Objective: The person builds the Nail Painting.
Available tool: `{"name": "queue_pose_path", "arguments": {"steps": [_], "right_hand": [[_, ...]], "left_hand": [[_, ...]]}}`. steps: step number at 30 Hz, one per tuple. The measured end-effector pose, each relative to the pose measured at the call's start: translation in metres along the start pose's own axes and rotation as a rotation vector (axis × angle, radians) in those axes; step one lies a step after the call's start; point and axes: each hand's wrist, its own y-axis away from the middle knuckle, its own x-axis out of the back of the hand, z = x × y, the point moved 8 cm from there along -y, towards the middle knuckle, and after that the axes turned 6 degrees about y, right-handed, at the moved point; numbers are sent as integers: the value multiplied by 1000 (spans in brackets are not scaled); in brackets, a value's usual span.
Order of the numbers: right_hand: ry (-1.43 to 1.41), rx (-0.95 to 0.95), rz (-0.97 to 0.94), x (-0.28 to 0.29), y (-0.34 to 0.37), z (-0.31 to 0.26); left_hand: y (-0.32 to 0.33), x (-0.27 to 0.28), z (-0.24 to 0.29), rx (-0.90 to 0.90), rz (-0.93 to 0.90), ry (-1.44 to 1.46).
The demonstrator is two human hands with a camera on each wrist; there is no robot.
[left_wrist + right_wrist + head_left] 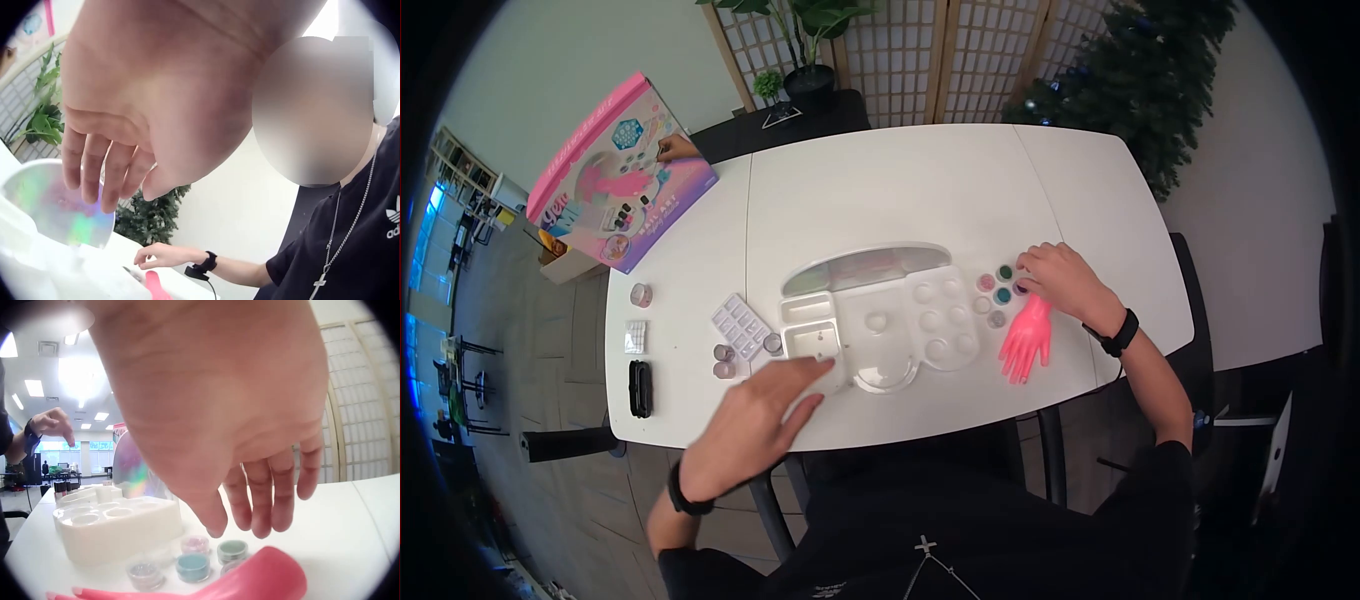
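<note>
Above the white table (850, 180), the left hand (750, 415), empty, fingers loosely extended, is hovering by the white moulded plastic tray (868, 352). Farther off, a glossy pink plastic model hand (1026, 340) is lying. Small, round, transparent, colour-filled pots (1002, 296), presumably light, stiff and best pinched round their sides, are sitting below-left of the right hand (1065, 280), its fingers loose and empty.

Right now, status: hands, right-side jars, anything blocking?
Left hand empty, near white tray. Right hand empty, hovering over jars. Pink model hand alongside jars, possibly in the way.
</note>
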Motion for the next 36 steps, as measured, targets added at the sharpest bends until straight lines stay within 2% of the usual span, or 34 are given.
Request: {"name": "queue_pose_path", "arguments": {"steps": [5,10,17,20,26,31,36], "right_hand": [[130,-45,-3,-21,13,-5],[163,-53,62,-35,13,-5],[37,-118,94,-3,15,-7],[-71,29,213,34,13,-46],[-99,201,240,32,-22,-116],[-88,261,240,21,-45,-136],[-35,313,240,6,-58,-140]], "left_hand": [[10,-70,-3,-16,-1,94],[-1,-114,-8,-110,95,1],[-15,-159,-19,-204,95,-90],[-18,-170,-22,-253,85,-143],[-23,-172,-23,-271,81,-152],[-25,-175,-25,-326,115,-188],[-29,-179,-41,-308,122,-112]]}}
